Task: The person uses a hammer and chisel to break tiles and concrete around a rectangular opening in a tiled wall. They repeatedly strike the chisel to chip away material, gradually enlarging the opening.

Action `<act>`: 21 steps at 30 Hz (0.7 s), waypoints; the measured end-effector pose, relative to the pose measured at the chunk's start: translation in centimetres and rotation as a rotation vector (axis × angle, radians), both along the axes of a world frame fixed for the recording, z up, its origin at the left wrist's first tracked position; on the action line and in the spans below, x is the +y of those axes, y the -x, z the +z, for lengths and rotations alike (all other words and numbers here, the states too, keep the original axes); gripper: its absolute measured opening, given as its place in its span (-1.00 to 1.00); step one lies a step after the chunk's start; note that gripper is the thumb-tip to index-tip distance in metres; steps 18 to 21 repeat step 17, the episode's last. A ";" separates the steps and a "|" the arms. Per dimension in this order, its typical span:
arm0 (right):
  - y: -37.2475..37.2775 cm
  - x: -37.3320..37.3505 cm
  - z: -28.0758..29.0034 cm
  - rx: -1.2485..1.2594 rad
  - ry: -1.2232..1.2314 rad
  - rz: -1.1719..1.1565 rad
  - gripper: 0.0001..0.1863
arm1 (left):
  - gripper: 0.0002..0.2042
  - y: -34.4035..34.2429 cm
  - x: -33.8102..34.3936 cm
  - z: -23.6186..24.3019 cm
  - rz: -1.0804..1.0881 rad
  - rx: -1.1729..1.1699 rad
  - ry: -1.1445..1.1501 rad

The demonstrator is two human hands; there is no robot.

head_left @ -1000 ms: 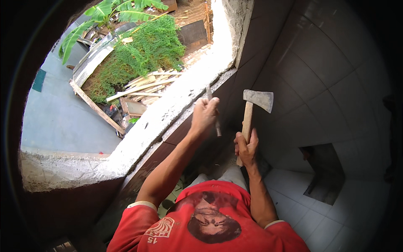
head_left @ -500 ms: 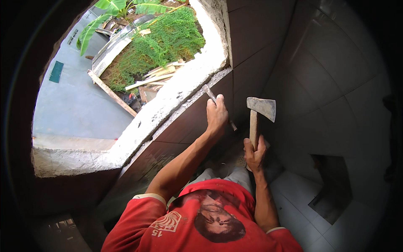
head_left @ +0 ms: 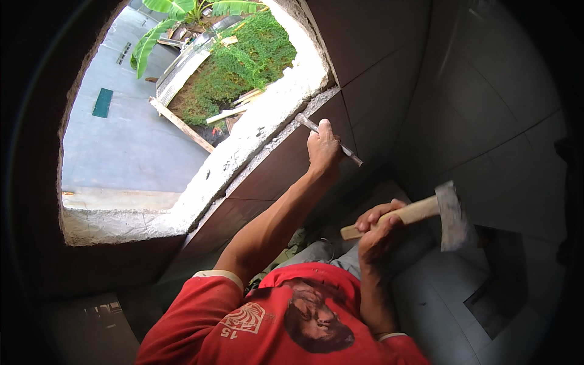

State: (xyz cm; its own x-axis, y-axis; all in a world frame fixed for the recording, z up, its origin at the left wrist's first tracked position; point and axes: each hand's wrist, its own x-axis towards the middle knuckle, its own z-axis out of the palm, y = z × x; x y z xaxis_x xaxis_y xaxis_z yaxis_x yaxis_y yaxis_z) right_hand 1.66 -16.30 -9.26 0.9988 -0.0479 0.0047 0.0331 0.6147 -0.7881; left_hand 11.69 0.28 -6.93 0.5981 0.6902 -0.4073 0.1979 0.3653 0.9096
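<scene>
My left hand is closed around a metal chisel. One end of the chisel meets the broken edge along the rough sill of the wall opening; its other end sticks out toward the right. Lower and to the right, my right hand grips a hatchet by its pale wooden handle. The grey hatchet head points right, away from the chisel, and is slightly blurred.
Dark tiled walls rise ahead and to the right. A dark rectangular patch lies at lower right by the light floor tiles. Through the opening show a grey surface, green plants and wood planks.
My right hand has swung the hatchet from upright to nearly level, its head now down and to the right. The chisel lies at a flatter slant. The view has shifted slightly.
</scene>
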 end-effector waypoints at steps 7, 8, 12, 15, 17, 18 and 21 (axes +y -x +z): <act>4.1 2.4 -1.0 0.249 0.118 0.296 -0.64 | -0.72 -0.3 0.1 0.1 -0.036 0.033 -0.056; 4.0 2.1 -0.7 0.187 0.157 0.186 -0.63 | -0.72 -0.4 0.0 0.2 -0.035 0.034 -0.039; 3.0 1.1 0.1 -0.031 -0.023 -0.349 -0.43 | -0.72 -0.9 0.3 0.6 -0.018 0.006 0.005; 3.7 4.9 -1.6 0.324 0.287 0.228 -0.59 | -0.70 -0.6 0.4 0.4 -0.007 0.044 0.001; 4.4 4.8 -2.6 0.354 0.049 0.334 -0.56 | -0.66 -1.1 0.6 0.5 -0.021 0.035 0.001; 4.4 4.8 -2.6 0.354 0.049 0.334 -0.56 | -0.66 -1.1 0.6 0.5 -0.021 0.035 0.001; 4.4 4.8 -2.6 0.354 0.049 0.334 -0.56 | -0.66 -1.1 0.6 0.5 -0.021 0.035 0.001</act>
